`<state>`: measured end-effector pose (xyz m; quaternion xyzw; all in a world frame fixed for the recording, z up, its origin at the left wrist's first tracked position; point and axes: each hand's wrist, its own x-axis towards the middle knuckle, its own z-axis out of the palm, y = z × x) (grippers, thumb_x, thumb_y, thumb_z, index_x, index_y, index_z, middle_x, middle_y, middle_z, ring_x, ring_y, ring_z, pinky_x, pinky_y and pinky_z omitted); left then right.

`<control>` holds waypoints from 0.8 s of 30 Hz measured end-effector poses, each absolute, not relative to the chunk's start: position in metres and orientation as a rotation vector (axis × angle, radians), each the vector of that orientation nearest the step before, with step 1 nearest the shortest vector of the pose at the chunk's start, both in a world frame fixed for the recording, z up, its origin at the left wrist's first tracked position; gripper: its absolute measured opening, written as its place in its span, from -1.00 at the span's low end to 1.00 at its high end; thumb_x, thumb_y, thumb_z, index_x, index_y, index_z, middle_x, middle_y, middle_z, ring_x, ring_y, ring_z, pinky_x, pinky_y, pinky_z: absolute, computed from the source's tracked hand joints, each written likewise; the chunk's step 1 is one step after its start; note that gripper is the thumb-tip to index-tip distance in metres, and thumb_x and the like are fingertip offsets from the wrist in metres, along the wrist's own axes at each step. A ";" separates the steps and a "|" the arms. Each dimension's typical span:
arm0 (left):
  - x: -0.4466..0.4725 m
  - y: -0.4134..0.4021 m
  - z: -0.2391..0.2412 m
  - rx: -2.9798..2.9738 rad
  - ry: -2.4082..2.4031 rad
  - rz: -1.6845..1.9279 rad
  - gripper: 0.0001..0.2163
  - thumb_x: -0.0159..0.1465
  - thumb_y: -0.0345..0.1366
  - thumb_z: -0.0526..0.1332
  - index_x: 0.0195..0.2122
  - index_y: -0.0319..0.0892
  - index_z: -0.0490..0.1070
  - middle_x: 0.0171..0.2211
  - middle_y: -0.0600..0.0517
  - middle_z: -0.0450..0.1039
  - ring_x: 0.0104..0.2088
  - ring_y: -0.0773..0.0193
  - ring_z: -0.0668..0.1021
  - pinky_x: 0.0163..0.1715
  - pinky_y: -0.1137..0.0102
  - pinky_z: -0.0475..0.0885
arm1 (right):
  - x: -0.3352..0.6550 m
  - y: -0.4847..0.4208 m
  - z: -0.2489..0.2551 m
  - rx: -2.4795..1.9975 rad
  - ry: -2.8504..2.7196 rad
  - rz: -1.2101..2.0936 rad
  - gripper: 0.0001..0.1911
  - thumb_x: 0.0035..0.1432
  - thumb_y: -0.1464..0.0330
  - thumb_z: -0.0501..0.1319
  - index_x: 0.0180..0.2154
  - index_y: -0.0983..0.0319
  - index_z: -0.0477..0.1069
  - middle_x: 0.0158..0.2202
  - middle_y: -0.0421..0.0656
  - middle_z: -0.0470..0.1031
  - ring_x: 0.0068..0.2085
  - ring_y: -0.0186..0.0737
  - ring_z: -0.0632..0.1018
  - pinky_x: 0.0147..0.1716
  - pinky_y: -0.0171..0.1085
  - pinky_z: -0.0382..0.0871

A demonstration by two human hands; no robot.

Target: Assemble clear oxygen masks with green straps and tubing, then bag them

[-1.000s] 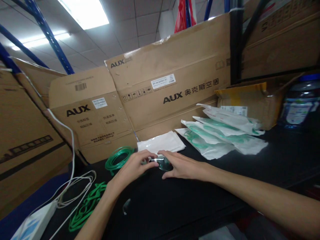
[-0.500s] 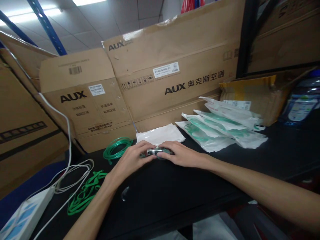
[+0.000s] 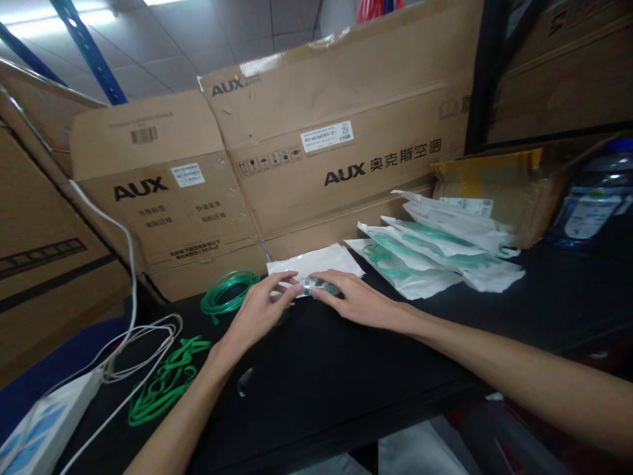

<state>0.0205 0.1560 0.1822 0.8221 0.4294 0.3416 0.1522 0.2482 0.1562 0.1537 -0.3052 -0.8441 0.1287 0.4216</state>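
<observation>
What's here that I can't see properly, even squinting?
In the head view:
Small clear thing: partly hidden by the left hand and right hand; full shape unclear.
Bottle: cut off by the right edge.
Power strip: cut off at lower left.
Clear scrap on the table: too small to identify.

Black table (image 3: 316, 409) and surroundings, viewed from the near side.
AUX-printed cardboard panels (image 3: 390, 125) stand along its back; at left, a white power strip (image 3: 62, 409) with looped white cable (image 3: 132, 277); at right, a blue-capped bottle (image 3: 588, 214) beside an open carton (image 3: 519, 204); upper left, a blue rack post (image 3: 89, 53) and lit ceiling lamp (image 3: 64, 22).
</observation>
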 end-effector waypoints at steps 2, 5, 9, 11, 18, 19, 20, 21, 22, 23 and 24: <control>0.023 0.155 0.180 2.337 1.219 0.955 -0.69 0.40 -0.06 0.17 -0.05 -0.16 0.55 -0.12 -0.05 0.61 -0.20 0.17 0.64 -0.16 0.35 0.55 | 0.249 0.157 0.153 -0.780 -2.120 0.315 -0.61 0.39 0.28 0.16 0.17 0.28 0.41 0.14 0.06 0.51 0.15 -0.04 0.51 0.19 -0.07 0.31; 0.028 0.152 0.178 2.348 1.183 0.954 -0.73 0.41 -0.13 0.16 -0.07 -0.16 0.56 -0.13 -0.03 0.63 -0.20 0.17 0.64 -0.13 0.34 0.54 | 0.250 0.157 0.151 -0.820 -2.158 0.318 -0.58 0.36 0.31 0.18 0.20 0.27 0.38 0.11 0.06 0.51 0.13 -0.03 0.51 0.17 -0.07 0.31; 0.034 0.150 0.177 2.389 1.183 0.927 -0.77 0.39 -0.21 0.17 -0.08 -0.18 0.56 -0.26 0.00 0.64 -0.26 0.18 0.64 -0.17 0.36 0.52 | 0.251 0.156 0.152 -0.857 -2.201 0.358 -0.53 0.31 0.35 0.21 0.23 0.27 0.36 0.03 0.04 0.49 0.04 -0.05 0.53 0.10 -0.11 0.35; 0.035 0.149 0.177 2.406 1.159 0.902 -0.76 0.40 -0.20 0.15 -0.09 -0.19 0.54 -0.35 0.03 0.61 -0.35 0.22 0.62 -0.25 0.39 0.51 | 0.251 0.155 0.153 -0.839 -2.217 0.386 -0.58 0.33 0.35 0.20 0.19 0.24 0.40 -0.01 0.01 0.49 0.01 -0.06 0.53 0.07 -0.11 0.36; 0.029 0.149 0.181 2.341 1.134 0.939 -0.74 0.39 -0.12 0.15 -0.15 -0.19 0.52 -0.47 0.07 0.49 -0.53 0.30 0.51 -0.47 0.46 0.43 | 0.250 0.153 0.157 -0.713 -2.210 0.453 -0.65 0.43 0.30 0.10 0.18 0.17 0.42 -0.01 -0.03 0.52 0.03 -0.09 0.52 0.12 -0.10 0.33; 0.029 0.149 0.180 2.334 1.136 0.922 -0.73 0.39 -0.11 0.16 -0.15 -0.19 0.53 -0.45 0.07 0.50 -0.52 0.30 0.52 -0.46 0.46 0.43 | 0.250 0.153 0.157 -0.702 -2.203 0.449 -0.64 0.42 0.31 0.12 0.19 0.17 0.41 0.00 -0.03 0.51 0.04 -0.09 0.51 0.12 -0.10 0.33; 0.029 0.150 0.180 2.323 1.137 0.897 -0.73 0.39 -0.11 0.16 -0.16 -0.19 0.54 -0.45 0.07 0.50 -0.51 0.29 0.52 -0.46 0.45 0.44 | 0.250 0.153 0.157 -0.692 -2.200 0.443 -0.63 0.40 0.31 0.15 0.19 0.16 0.41 0.02 -0.03 0.50 0.06 -0.09 0.51 0.13 -0.10 0.33; 0.029 0.150 0.179 2.307 1.136 0.867 -0.73 0.39 -0.12 0.15 -0.16 -0.19 0.55 -0.46 0.07 0.49 -0.51 0.29 0.52 -0.45 0.44 0.44 | 0.250 0.153 0.157 -0.681 -2.201 0.437 -0.62 0.39 0.32 0.17 0.20 0.16 0.40 0.02 -0.03 0.49 0.07 -0.09 0.50 0.13 -0.10 0.33; 0.029 0.151 0.179 2.285 1.132 0.836 -0.73 0.39 -0.13 0.14 -0.17 -0.20 0.55 -0.47 0.07 0.48 -0.52 0.29 0.52 -0.45 0.43 0.44 | 0.250 0.152 0.157 -0.669 -2.204 0.434 -0.61 0.38 0.33 0.18 0.20 0.16 0.40 0.03 -0.03 0.48 0.08 -0.09 0.50 0.14 -0.10 0.33; 0.029 0.152 0.178 2.262 1.123 0.810 -0.72 0.40 -0.14 0.13 -0.18 -0.20 0.55 -0.48 0.08 0.46 -0.52 0.29 0.52 -0.45 0.43 0.45 | 0.250 0.152 0.157 -0.657 -2.207 0.436 -0.60 0.38 0.34 0.18 0.21 0.15 0.39 0.04 -0.03 0.47 0.09 -0.09 0.49 0.14 -0.10 0.33; 0.029 0.152 0.178 2.242 1.114 0.797 -0.72 0.40 -0.14 0.13 -0.17 -0.21 0.54 -0.48 0.08 0.45 -0.53 0.29 0.52 -0.46 0.42 0.45 | 0.250 0.152 0.157 -0.646 -2.207 0.443 -0.60 0.38 0.35 0.18 0.22 0.14 0.38 0.05 -0.04 0.46 0.10 -0.10 0.49 0.15 -0.10 0.32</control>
